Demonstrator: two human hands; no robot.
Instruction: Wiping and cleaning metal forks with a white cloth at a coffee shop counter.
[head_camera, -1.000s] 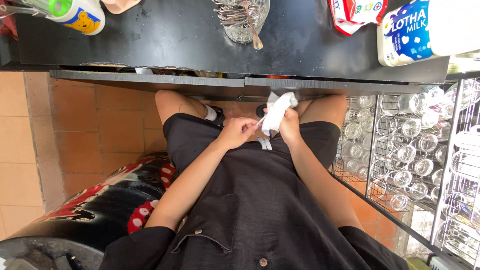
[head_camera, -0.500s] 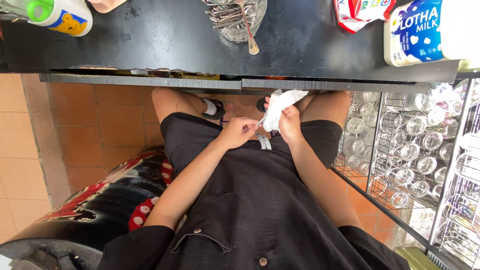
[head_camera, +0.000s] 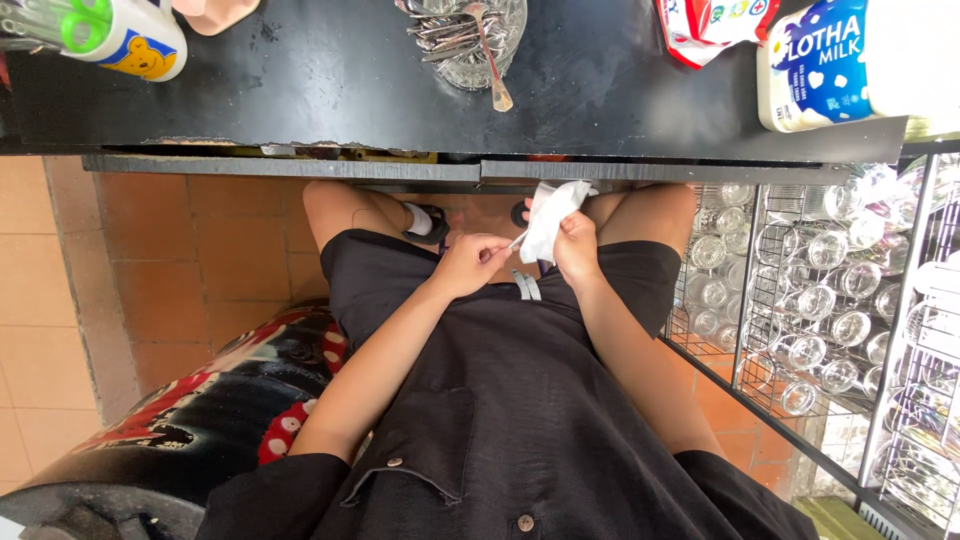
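My left hand (head_camera: 468, 265) pinches the lower corner of a white tissue (head_camera: 549, 218) between thumb and fingertips, just in front of my black apron (head_camera: 480, 400). My right hand (head_camera: 577, 248), touching the same tissue, is curled around its other side, holding it upright below the edge of the black desk (head_camera: 330, 90). On the desk, from left: a white bottle with a green cap (head_camera: 115, 35), a glass dish of spoons (head_camera: 470, 35) and a blue-and-white milk carton (head_camera: 815, 65). To my right, wire racks of glasses (head_camera: 830, 300) stand under the desk.
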